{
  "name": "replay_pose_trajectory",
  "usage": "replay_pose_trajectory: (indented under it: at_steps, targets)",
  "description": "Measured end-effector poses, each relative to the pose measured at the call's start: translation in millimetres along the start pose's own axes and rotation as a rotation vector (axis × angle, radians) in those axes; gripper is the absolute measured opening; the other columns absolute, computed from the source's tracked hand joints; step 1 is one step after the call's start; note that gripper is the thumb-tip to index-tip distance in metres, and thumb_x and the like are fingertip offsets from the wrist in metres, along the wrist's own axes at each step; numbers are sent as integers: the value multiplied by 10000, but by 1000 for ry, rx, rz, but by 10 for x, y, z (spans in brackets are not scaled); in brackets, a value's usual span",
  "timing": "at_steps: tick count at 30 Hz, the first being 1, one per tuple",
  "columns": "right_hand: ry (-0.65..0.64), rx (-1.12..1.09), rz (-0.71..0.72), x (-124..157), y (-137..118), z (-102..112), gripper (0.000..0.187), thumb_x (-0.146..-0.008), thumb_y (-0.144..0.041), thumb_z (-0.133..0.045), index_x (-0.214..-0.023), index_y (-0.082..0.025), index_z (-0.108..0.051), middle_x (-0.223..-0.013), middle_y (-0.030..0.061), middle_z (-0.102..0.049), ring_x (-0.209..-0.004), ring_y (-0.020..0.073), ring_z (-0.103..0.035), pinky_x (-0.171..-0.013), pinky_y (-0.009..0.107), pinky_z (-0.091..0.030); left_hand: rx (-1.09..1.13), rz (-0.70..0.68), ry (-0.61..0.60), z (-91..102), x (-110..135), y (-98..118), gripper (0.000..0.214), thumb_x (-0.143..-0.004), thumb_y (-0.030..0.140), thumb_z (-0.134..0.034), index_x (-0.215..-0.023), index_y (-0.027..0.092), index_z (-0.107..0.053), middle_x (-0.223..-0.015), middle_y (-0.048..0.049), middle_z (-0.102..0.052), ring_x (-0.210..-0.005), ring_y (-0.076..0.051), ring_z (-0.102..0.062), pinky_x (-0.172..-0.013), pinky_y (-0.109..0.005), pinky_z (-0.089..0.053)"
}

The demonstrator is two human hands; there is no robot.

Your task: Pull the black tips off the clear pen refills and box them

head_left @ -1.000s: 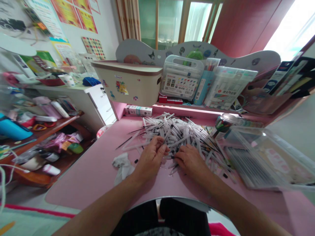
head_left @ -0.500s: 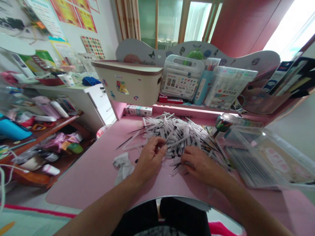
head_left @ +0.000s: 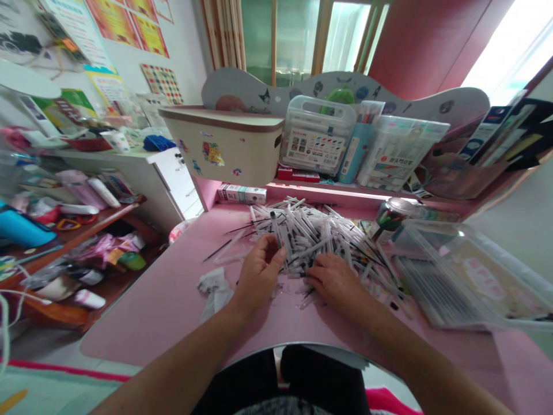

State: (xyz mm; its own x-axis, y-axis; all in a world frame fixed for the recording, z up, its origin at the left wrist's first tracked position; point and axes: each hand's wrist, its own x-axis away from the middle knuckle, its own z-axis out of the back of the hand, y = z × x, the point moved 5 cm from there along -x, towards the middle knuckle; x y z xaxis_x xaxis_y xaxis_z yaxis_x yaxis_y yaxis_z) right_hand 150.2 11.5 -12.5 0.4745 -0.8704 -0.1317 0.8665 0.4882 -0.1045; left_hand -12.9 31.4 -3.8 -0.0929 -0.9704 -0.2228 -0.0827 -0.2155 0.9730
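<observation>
A big heap of slim clear-and-white pens [head_left: 302,225], many with black tips or caps, lies on the pink desk [head_left: 173,288]. At the heap's left front is my left hand [head_left: 258,274], its thumb and fingers closed on a pen [head_left: 277,230] that stands tilted up with its black end on top. My right hand [head_left: 334,279] reaches into the front of the heap with curled fingers. Its fingertips are among the pens, and what they hold is hidden. A crumpled white tissue [head_left: 216,291] lies left of my left wrist.
On the right, a clear plastic case [head_left: 475,276] stands open beside a row of grey sticks [head_left: 438,288]. A can [head_left: 395,213] is behind it. The shelf above bears a cream bin [head_left: 228,144] and marker cases [head_left: 317,138]. A small box [head_left: 242,193] lies at the desk's back.
My left hand has shifted slightly left, and the pen in it now points up instead of toward the heap. My right hand has moved a little left and forward into the pens.
</observation>
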Motion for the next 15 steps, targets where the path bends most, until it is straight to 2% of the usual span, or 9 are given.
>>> replay_pose_trajectory:
  at_steps: [5,9,12,15]
  targets:
    - [-53,-29,-25,0,-10,6,129,-903,-216,-644,-884,-185,-768,-884,76,-647,-902,241,-573,-783,344,-401,-7,-14,-8,-18,13,22,98,-889,248,-592,-965,190,-569,-901,-10,-614,-855,-158,-577,-810,-281,-443]
    - [-40,-47,-21,-19,20,-37,110,-877,-193,-658,-840,-183,-761,-871,71,-641,-874,230,-571,-777,338,-416,12,10,-17,-38,24,16,93,-864,246,-618,-929,195,-575,-868,-6,-620,-817,-153,-581,-769,-272,-457]
    - [33,-104,11,-18,38,-33,87,-854,-172,-659,-821,-175,-740,-929,79,-641,-901,235,-562,-806,353,-437,25,50,-12,-40,26,6,123,-814,236,-674,-887,195,-584,-793,8,-618,-739,-138,-581,-702,-252,-467]
    - [172,-258,33,3,68,54,100,-822,-97,-618,-836,-164,-691,-943,76,-642,-926,224,-563,-838,356,-453,103,158,-1,-36,21,-24,181,-760,242,-731,-848,192,-581,-706,26,-620,-653,-119,-589,-635,-227,-476]
